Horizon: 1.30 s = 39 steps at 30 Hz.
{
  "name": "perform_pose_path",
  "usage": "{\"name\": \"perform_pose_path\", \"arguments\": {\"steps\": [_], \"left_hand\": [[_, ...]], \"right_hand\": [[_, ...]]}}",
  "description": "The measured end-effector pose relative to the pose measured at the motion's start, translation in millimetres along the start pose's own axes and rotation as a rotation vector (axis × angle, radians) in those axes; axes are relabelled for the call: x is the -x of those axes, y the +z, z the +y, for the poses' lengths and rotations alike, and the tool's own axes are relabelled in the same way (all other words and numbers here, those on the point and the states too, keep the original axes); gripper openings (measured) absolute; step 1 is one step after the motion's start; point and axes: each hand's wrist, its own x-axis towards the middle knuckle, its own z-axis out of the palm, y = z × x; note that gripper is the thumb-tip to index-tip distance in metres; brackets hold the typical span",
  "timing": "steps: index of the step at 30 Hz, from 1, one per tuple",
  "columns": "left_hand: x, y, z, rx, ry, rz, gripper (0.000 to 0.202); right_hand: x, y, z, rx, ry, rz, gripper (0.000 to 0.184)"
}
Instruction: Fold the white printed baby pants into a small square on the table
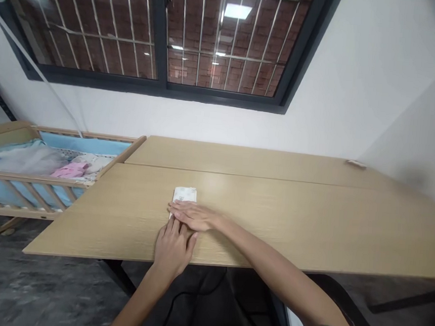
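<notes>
A small white flat packet (185,194) lies on the wooden table, left of its middle. My right hand (193,215) rests flat across the packet's near part, its fingers stretched out to the left. Just below, my left hand (174,245) lies on the table with fingers extended forward; its fingertips meet the right hand and the packet's near end. The near part of the packet is hidden under my hands, so I cannot tell exactly what it is.
The light wooden table (293,210) spreads far to the right, with a seam along its back. A small white object (355,164) sits at the far right. A wooden crib (44,183) with blue lining and bedding stands at the left. Behind are a white wall and a barred window (228,37).
</notes>
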Motion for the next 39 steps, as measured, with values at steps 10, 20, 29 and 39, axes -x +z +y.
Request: {"name": "perform_pose_path", "arguments": {"steps": [10,20,29,39], "left_hand": [[1.6,2.9,0.8,-0.034,-0.031,-0.025,0.053],[-11.3,-4.7,-35.4,0.323,-0.078,-0.025,0.041],[-63.1,-14.7,-65.6,0.197,-0.379,-0.287,0.037],[-20.8,-58.2,-71.5,0.232,-0.295,-0.355,0.023]], "right_hand": [[-15.9,-26.7,65.7,0.147,0.074,0.119,0.060],[-14.6,-22.2,80.1,0.029,0.142,0.443,0.060],[-6.8,-3.7,69.0,-0.267,0.360,0.804,0.044],[-14.0,29.1,-25.1,-0.262,0.517,0.771,0.021]]}}
